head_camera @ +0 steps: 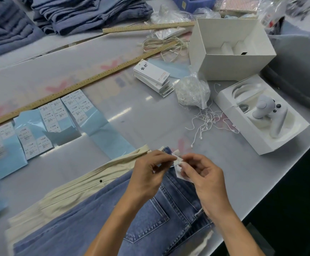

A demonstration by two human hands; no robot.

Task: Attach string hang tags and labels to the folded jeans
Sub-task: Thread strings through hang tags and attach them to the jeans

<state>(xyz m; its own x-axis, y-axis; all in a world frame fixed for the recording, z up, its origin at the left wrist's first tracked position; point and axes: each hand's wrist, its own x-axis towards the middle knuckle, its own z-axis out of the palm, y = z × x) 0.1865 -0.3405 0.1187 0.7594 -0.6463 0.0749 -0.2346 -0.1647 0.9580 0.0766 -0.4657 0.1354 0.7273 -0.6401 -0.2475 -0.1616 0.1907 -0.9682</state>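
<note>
At the near edge of the desk (150, 115) lay the folded jeans (102, 215), back pocket up, resting partly on a cream garment (67, 191) that spread toward the near left corner. Over the waistband end of the jeans both hands met: the left hand (148, 174) pinched a small white hang tag (178, 163) between thumb and forefinger, and the right hand (204, 176) had its fingers curled onto the same tag from the other side, the fingertips of the two hands almost touching. Whether a string already ran through the tag could not be told. Just beyond the hands, toward the right edge, a loose tangle of white strings (207, 121) lay on the bare desk, touching a crumpled clear bag (191, 91) of more of them. Beside these at the right edge sat an open white box (261, 115) holding a pale controller. Along the left side, sheets of printed size labels (52, 119) on blue backing lay in a row against a long wooden ruler (87, 82). Past the middle stood a stack of white hang tags (152, 76), then a larger empty white carton (231, 47). At the far left corner rose piles of folded blue garments (87, 12).
</note>
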